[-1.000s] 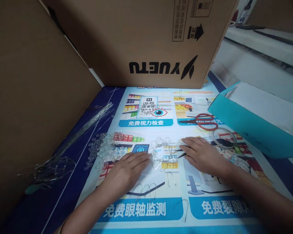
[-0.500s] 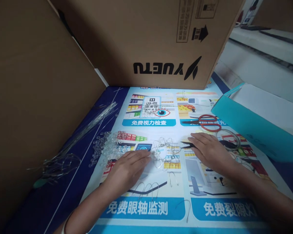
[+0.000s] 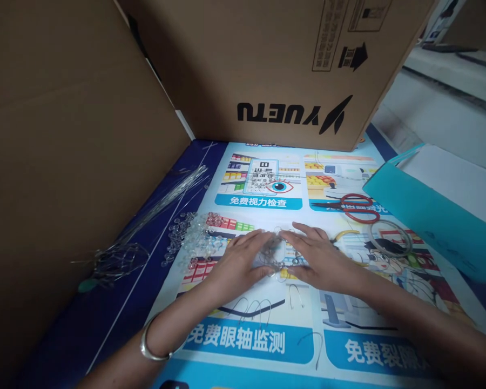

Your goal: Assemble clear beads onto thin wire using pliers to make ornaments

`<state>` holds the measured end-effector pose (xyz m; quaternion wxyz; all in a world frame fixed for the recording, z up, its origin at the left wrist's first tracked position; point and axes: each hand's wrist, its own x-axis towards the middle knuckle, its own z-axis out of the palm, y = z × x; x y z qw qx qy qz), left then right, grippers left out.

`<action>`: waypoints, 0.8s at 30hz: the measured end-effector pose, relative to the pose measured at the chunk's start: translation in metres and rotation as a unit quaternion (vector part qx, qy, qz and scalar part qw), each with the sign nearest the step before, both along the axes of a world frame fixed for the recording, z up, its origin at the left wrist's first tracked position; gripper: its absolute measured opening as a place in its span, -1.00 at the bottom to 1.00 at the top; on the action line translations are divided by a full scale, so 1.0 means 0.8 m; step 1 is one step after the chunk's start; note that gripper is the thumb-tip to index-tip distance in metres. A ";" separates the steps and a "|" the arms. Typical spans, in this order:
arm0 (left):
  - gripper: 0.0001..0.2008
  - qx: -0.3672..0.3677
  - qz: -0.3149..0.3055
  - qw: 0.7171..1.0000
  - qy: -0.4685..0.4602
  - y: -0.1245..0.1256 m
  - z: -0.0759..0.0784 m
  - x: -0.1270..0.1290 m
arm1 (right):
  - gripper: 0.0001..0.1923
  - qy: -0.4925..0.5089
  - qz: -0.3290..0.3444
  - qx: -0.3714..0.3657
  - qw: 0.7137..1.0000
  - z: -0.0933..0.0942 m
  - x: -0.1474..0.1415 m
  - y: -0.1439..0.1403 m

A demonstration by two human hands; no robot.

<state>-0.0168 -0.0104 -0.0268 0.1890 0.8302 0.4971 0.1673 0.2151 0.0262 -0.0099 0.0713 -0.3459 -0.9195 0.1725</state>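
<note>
Between both hands [image 3: 281, 259], seemingly wire-and-bead tangle [image 3: 276, 252].

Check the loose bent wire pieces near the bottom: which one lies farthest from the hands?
The lone curved wire at the poster's lower edge; the arched cluster and the small hook lie closer to both hands.

Glossy printed poster [image 3: 267, 340] – thin shiny wire tangle [image 3: 276, 253], clear glassy beads [image 3: 192, 240] – beside matt brown cardboard box [image 3: 267, 65].
</note>
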 end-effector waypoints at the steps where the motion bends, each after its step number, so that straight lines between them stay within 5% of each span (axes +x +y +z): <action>1: -0.34 -0.002 0.002 1.000 0.008 0.000 -0.004 0.001 | -0.31 -0.005 0.000 -0.001 1.000 -0.002 0.000 0.000; 24: -0.40 0.018 0.007 0.999 0.048 -0.002 -0.008 -0.002 | -0.13 0.035 -0.038 -0.061 0.997 -0.007 0.011 0.015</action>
